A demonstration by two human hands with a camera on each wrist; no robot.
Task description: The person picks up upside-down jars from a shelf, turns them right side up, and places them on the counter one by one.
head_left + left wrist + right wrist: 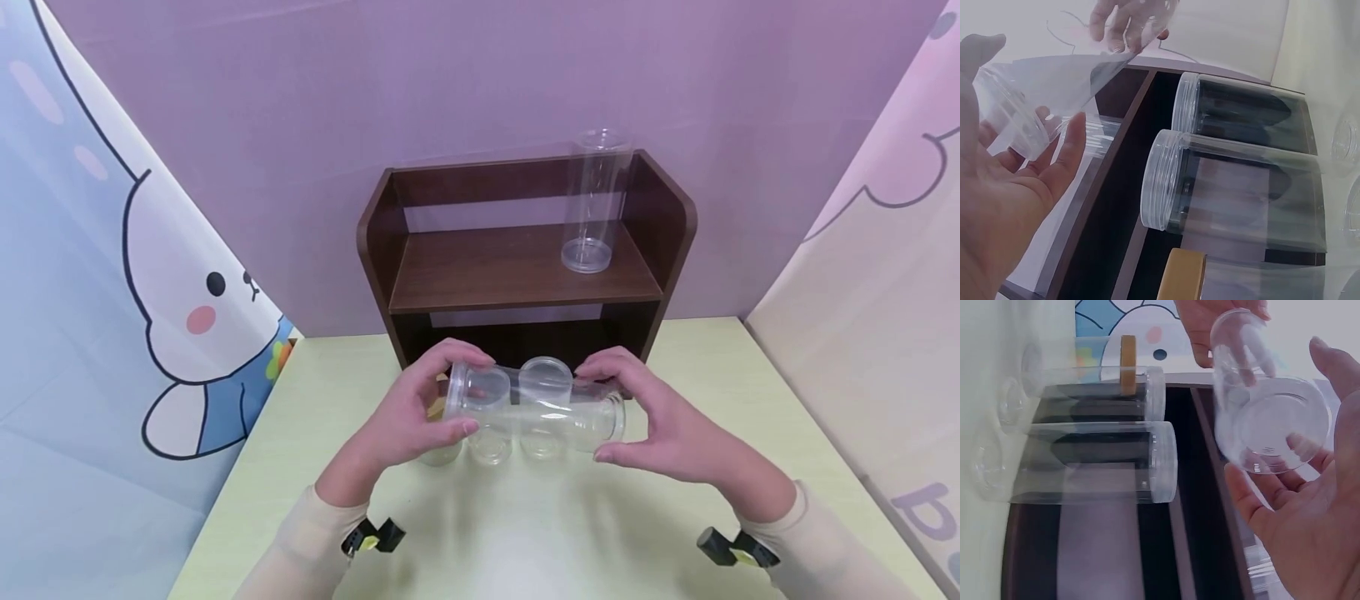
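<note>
Between my two hands a tall clear plastic jar (581, 423) lies on its side above the table. My left hand (401, 417) grips its lid end, thumb toward me and fingers on the far side. At the opposite end, my right hand (663, 429) holds the jar round its base, as the right wrist view shows. Beneath and behind it, two similar jars with clear lids stand upright, one (1247, 194) beside the other (1247, 115). A third jar with a tan lid (1128, 362) stands left of them, partly hidden by my left hand in the head view.
A dark brown two-tier shelf (517, 267) stands at the back of the pale table (720, 367). Another tall clear jar (587, 255) stands upright on its upper board, at the right. Printed cloth walls (210, 333) border the table on both sides, with a purple backdrop behind.
</note>
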